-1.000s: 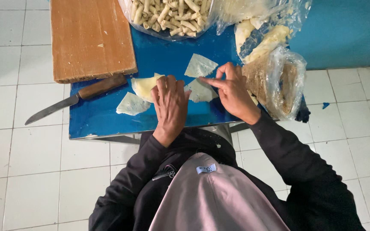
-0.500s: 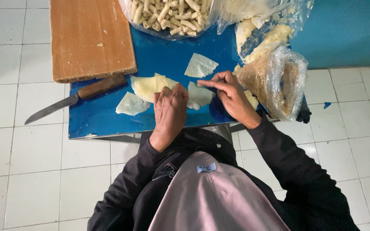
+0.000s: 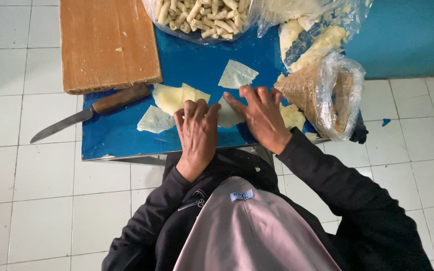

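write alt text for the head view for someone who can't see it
Seen from above, a person's left hand and right hand press on a pale wrapper sheet on a blue table. A knife, wooden board and bag of rolls lie nearby.

The blue table top (image 3: 197, 65) is looking smooth and faintly glossy, while the wooden board (image 3: 107, 42) is showing a matt, worn grain. The knife (image 3: 89, 113) is pairing a dull metal blade with a wooden handle (brown, slightly polished), and the clear plastic bags (image 3: 337, 93) are glinting, crinkled.
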`<state>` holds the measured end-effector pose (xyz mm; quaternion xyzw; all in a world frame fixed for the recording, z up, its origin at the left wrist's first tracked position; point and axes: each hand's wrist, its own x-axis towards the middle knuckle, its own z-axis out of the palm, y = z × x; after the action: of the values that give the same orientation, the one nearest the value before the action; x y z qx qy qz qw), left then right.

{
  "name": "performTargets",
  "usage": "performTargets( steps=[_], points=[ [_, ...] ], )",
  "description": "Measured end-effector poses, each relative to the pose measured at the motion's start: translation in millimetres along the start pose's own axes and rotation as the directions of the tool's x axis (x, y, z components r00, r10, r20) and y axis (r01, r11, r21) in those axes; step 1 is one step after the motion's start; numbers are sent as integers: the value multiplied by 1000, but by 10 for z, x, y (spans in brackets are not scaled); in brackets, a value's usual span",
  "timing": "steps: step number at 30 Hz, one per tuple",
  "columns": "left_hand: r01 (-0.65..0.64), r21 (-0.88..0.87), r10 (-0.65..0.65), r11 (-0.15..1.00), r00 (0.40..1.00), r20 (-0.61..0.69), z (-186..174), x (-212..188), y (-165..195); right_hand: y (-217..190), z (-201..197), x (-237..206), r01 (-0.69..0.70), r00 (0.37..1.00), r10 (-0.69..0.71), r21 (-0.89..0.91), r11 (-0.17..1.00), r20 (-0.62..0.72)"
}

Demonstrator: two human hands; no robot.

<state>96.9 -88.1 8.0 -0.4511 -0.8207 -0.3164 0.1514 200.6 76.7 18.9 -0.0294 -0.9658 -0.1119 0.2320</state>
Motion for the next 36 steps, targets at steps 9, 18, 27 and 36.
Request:
performTargets(
  steps=[9,18,27,36],
  points=[
    [9,20,-9,1000,1000,-17,41,-37,-24,285,-283,-105,-159,987,157,155,975,22],
    [82,-149,-82,985,997,2,110,-92,-27,1896,-309,-1001,-414,801,457,-193,889,387],
    [62,-202,-81,977,993,-87,145,-112,-28,2019,93,-1184,-269,899,207,114,956,386],
    [69,-315,-90,947,995,-53,10,-70,79,1513,-372,-1119,-293,916,231,156,943,329]
  ],
)
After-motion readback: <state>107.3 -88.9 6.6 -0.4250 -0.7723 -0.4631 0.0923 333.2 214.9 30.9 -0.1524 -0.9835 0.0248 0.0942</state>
